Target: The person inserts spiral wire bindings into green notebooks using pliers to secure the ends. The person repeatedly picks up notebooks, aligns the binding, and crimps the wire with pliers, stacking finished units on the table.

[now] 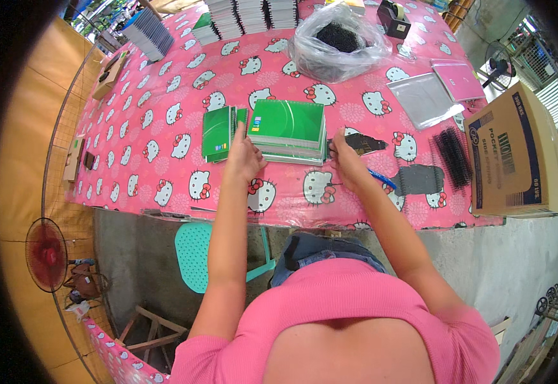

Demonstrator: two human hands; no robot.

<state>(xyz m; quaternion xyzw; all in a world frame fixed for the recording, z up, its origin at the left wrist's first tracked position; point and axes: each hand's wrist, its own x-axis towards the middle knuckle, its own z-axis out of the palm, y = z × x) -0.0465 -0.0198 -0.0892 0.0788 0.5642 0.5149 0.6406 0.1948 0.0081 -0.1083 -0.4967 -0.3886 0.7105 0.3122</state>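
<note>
A stack of green-covered notebooks (288, 121) lies on the pink patterned tablecloth in front of me. Overlapping green covers or thin notebooks (216, 131) sit just left of it. My left hand (247, 157) is at the stack's left side, fingers pointing away from me and curled about its near-left edge beside a narrow green piece. My right hand (348, 159) is by the stack's right edge, fingers bent together; what they pinch, if anything, is hidden. Beyond it lies a dark, shiny flat piece (367, 143), and a blue slender item (382, 179) shows by the right forearm.
A clear plastic bag (317, 61) of black coils, a tape dispenser (394, 19) and tall notebook stacks (250, 16) stand farther back. Black spiral bindings (453, 157) and a cardboard box (515, 153) are at right. A teal stool (196, 256) is below the table's near edge.
</note>
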